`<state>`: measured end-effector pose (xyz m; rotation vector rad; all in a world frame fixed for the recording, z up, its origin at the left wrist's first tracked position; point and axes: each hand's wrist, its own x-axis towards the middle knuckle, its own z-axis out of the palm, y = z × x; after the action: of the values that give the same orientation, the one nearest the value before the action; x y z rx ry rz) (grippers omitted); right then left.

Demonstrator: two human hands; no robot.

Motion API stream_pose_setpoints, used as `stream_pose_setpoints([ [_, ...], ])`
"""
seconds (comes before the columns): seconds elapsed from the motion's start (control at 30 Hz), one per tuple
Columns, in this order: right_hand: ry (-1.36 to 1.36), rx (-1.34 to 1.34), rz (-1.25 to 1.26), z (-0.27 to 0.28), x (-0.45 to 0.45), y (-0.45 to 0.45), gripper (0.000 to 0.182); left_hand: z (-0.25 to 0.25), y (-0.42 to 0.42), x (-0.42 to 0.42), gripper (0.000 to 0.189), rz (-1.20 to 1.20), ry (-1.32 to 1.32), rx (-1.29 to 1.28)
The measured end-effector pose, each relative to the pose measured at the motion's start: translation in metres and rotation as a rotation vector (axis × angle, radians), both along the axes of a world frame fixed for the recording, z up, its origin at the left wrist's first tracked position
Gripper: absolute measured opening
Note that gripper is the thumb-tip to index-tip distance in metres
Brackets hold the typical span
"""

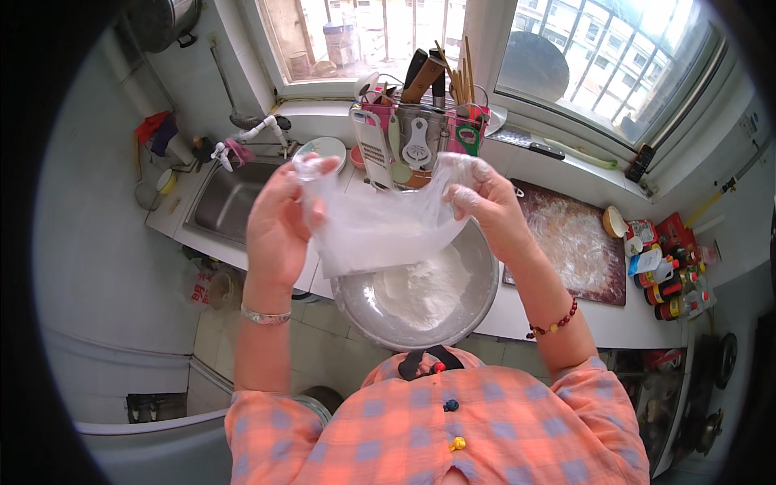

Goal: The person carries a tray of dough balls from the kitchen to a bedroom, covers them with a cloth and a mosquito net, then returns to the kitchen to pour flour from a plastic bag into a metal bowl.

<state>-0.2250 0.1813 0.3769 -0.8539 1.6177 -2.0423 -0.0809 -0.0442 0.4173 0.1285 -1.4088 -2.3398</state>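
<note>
Between my two hands a thin translucent plastic bag (376, 239) is spread out, slightly blurred. My left hand (288, 209) grips its left upper corner. At the opposite corner, my right hand (482, 197) pinches the plastic, with white powder on its fingers. Below the bag stands a large metal basin (357, 309), its far side partly hidden by the plastic. A heap of white powder, probably flour (424, 291), lies in the basin.
A flour-dusted cutting board (570, 242) lies to the right, with several bottles (670, 291) beyond it. A utensil rack (418, 115) with knives and a grater (371, 145) stands behind the basin. A sink (233, 194) is at left. On the sill lies a knife (545, 150).
</note>
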Motion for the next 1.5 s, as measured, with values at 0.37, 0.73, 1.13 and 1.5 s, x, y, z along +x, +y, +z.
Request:
stream_pose_setpoints([
  [0.37,-0.02,-0.012,-0.185,0.04,-0.023,0.068,0.017,0.01,0.032,-0.024,0.041,-0.159,0.037,-0.017],
  [0.73,0.127,-0.003,-0.659,0.025,-0.086,0.197,0.011,-0.022,0.157,-0.129,0.037,-0.612,-0.155,-0.087],
  [1.13,-0.081,0.276,-0.942,-0.13,-0.118,0.281,0.013,-0.156,0.235,-0.197,0.034,-0.756,-0.588,-0.196],
  [1.5,0.584,0.589,-0.955,-0.051,-0.037,0.191,0.021,-0.166,0.093,-0.118,0.025,-0.229,-0.457,-0.05],
])
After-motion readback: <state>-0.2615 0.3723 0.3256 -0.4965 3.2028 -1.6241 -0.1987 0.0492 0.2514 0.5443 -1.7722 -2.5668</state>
